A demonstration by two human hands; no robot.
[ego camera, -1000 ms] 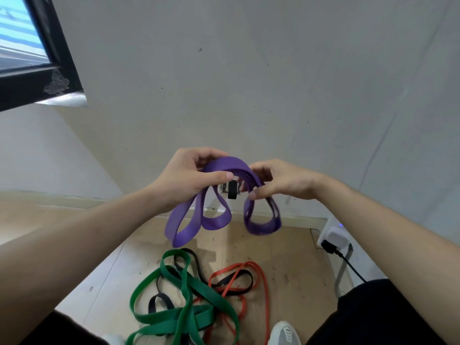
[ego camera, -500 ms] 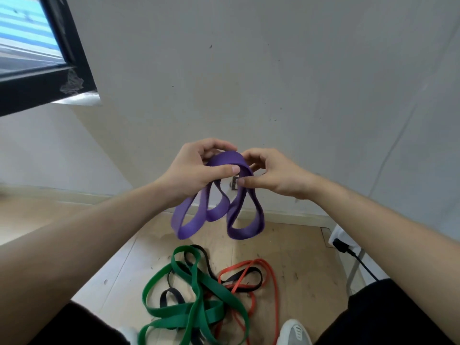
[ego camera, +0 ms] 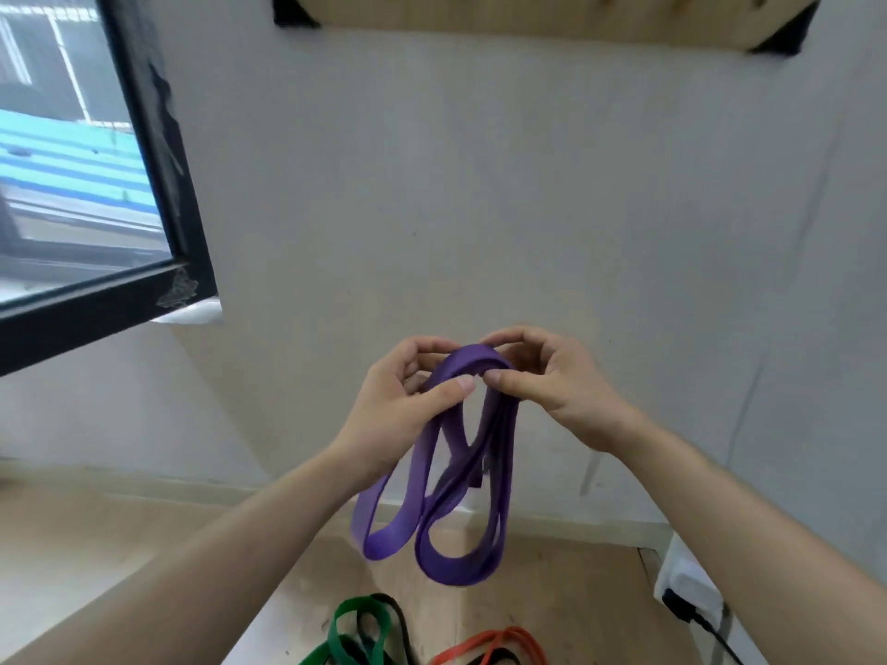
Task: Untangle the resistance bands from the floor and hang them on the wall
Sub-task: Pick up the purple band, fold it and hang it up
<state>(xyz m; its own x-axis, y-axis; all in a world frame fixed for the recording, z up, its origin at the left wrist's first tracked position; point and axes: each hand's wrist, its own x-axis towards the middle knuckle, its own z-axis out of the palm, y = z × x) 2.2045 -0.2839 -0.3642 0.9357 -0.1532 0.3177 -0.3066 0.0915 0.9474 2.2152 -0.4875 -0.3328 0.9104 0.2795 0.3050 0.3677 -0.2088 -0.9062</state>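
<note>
A purple resistance band point(ego camera: 446, 511) hangs in folded loops in front of the grey wall, held at its top by both hands. My left hand point(ego camera: 398, 410) pinches it from the left between thumb and fingers. My right hand point(ego camera: 547, 381) pinches the same bunched top from the right, the thumbs almost touching. On the floor below lie a green band point(ego camera: 350, 635), a black band point(ego camera: 398, 621) and a red-orange band point(ego camera: 499, 645), tangled and cut off by the frame's bottom edge. A wooden board point(ego camera: 528, 12) with black corner brackets is fixed high on the wall.
A black-framed window point(ego camera: 158, 184) is at the left. A white power strip with a black plug point(ego camera: 686, 592) sits on the floor at the right by the skirting. The floor is light wood.
Both hands have lifted the purple band higher and drawn together at its top. The view has tilted upward, so the wooden board shows and most of the floor bands have dropped out of frame.
</note>
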